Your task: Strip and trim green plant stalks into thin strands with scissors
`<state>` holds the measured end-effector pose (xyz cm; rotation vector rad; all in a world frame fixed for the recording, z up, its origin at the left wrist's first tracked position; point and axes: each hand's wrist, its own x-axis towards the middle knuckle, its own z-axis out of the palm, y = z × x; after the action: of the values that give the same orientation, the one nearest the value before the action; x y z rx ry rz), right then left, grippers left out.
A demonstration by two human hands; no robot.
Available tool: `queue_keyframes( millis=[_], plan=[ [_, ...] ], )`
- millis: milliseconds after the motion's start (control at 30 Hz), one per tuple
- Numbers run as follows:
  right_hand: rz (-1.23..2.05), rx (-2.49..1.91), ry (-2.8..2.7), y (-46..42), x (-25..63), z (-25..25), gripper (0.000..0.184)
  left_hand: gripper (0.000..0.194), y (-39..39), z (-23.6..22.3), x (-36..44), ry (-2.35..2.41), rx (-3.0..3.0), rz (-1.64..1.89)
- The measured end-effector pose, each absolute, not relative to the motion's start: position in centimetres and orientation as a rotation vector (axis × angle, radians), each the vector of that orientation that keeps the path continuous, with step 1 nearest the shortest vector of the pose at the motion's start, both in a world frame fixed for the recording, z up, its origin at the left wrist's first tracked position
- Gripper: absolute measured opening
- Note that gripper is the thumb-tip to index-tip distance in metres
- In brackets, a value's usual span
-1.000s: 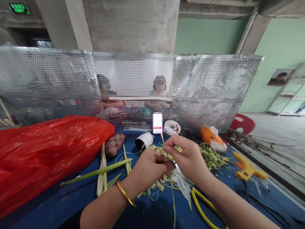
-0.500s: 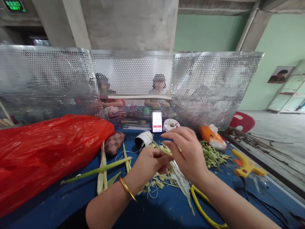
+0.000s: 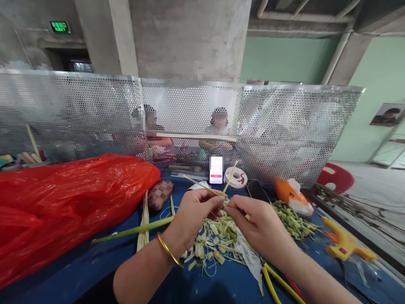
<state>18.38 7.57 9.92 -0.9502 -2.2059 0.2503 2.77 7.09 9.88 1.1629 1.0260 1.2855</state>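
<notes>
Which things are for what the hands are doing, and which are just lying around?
Seem part of the job:
- thin plant strips, at the fingertips of the left hand and right hand
- plant scraps below
- perhaps the green stalk

Probably just lying about:
- red bag
- checkered pouch
- lit phone
- tissue pack

ok so it's two skinny yellow-green plant strips up in the air, one strip [image 3: 201, 185] slanting up and away to the left, the other strip [image 3: 230, 177] poking up steeper to the right. Both look pretty straight and flat-ish. They meet in a wide V at the fingertips; can't tell if it's one folded piece.
</notes>
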Motion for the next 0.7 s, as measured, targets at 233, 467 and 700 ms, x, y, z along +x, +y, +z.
queue_keyframes(
  millis=[233,467,700],
  plan=[
    [0.538,-0.907,-2.198,8.4,18.7,9.7,0.029,0.014,7.4,9.1,3.4,1.080,1.113,1.337],
    [0.928,-0.918,-1.684,10.6,18.9,9.6,0.021,0.035,7.2,9.1,3.2,0.995,1.074,1.096],
    [0.904,-0.880,-1.544,10.2,17.9,8.4,0.020,0.016,7.4,8.7,3.4,1.038,1.207,1.031]
  ],
)
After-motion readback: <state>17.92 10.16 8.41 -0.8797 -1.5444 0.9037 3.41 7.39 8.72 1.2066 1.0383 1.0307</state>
